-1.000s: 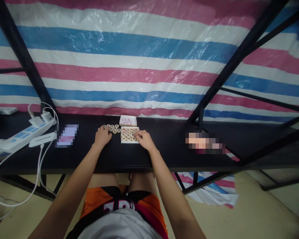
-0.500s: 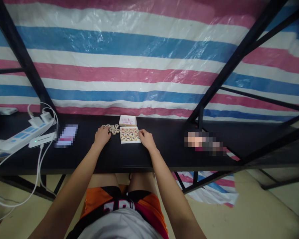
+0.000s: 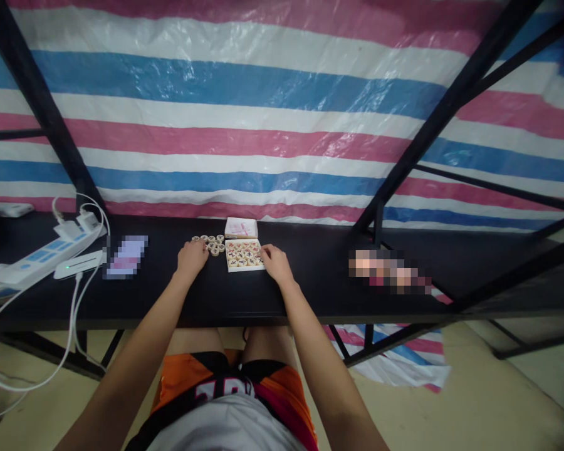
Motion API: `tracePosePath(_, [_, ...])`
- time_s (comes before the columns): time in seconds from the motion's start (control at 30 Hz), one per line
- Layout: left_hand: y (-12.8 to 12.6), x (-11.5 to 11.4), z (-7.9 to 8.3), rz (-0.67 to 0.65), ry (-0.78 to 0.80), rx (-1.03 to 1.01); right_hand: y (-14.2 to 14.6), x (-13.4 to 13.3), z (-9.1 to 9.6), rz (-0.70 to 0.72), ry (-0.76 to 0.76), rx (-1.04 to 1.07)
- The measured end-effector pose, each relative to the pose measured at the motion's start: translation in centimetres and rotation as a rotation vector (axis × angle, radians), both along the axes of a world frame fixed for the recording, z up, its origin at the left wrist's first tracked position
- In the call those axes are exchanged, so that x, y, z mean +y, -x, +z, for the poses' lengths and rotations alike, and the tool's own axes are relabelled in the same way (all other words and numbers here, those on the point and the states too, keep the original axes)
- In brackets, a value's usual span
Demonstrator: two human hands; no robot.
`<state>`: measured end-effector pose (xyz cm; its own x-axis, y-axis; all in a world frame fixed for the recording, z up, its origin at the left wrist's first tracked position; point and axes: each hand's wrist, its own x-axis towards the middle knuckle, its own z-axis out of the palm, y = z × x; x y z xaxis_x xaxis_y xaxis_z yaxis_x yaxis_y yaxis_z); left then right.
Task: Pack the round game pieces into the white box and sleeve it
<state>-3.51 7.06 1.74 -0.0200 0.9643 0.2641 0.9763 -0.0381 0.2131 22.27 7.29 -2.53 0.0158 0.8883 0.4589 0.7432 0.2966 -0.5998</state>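
Observation:
A small white box [image 3: 244,255] filled with round wooden game pieces lies on the black table [image 3: 310,288]. Its lid [image 3: 241,227] lies just behind it. Several loose pieces [image 3: 211,243] sit left of the box. My left hand [image 3: 192,258] rests beside the loose pieces with fingers curled; whether it holds one is hidden. My right hand [image 3: 275,262] touches the box's right edge with bent fingers.
A white power strip [image 3: 37,257] with plugs and cables lies at the left, next to a white device [image 3: 78,264] and a blurred flat object [image 3: 126,255]. Another blurred object [image 3: 388,272] lies at the right. Black frame bars and a striped tarp stand behind.
My right hand has slid from over the box's front right corner to its right edge. The box has shifted slightly left. My left hand has barely moved.

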Motion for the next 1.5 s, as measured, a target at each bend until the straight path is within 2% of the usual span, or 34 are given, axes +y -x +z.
tracePosePath(0.07, [-0.1,0.2,0.1,-0.028,-0.060,-0.059,0.2,-0.2,0.2,-0.005,-0.079,-0.009])
tracePosePath(0.13, [-0.5,0.2,0.2,-0.154,-0.114,-0.162,0.5,-0.6,0.8,0.043,-0.150,-0.029])
tracePosePath(0.23, [-1.8,0.0,0.2,-0.461,-0.160,-0.322,1.4,-1.5,1.9,0.259,-0.226,-0.091])
tracePosePath(0.33, [-3.0,-0.5,-0.1,-0.642,-0.181,-0.400,2.3,-2.3,2.6,0.445,-0.251,-0.133])
tracePosePath(0.7, [-3.6,-0.9,-0.2,-0.756,-0.103,-0.422,2.8,-2.3,2.3,0.519,-0.284,-0.105])
tracePosePath(0.8, [-3.7,-0.8,-0.3,-0.768,-0.112,-0.418,2.4,-2.0,2.3,0.452,-0.260,-0.095])
tracePosePath(0.87, [-3.3,-0.5,-0.5,-0.717,-0.152,-0.358,1.9,-1.7,2.1,0.345,-0.237,-0.067])
tracePosePath(0.97, [-2.2,0.4,-1.0,-0.503,-0.188,-0.221,0.8,-1.0,1.6,0.167,-0.180,0.006])
tracePosePath(1.03, [-1.4,1.0,-1.5,-0.372,-0.150,-0.144,0.1,-0.6,1.3,0.101,-0.137,0.042])
tracePosePath(1.13, [-0.7,1.4,-2.1,-0.300,-0.066,-0.079,-0.3,-0.2,1.0,0.089,-0.083,0.057])
tracePosePath(1.27, [-0.8,1.3,-2.3,-0.302,-0.020,-0.061,-0.3,-0.1,0.7,0.137,-0.025,0.044])
tracePosePath(1.5, [-0.8,1.2,-2.1,-0.295,-0.002,-0.089,-0.4,-0.1,0.7,0.154,-0.059,-0.013])
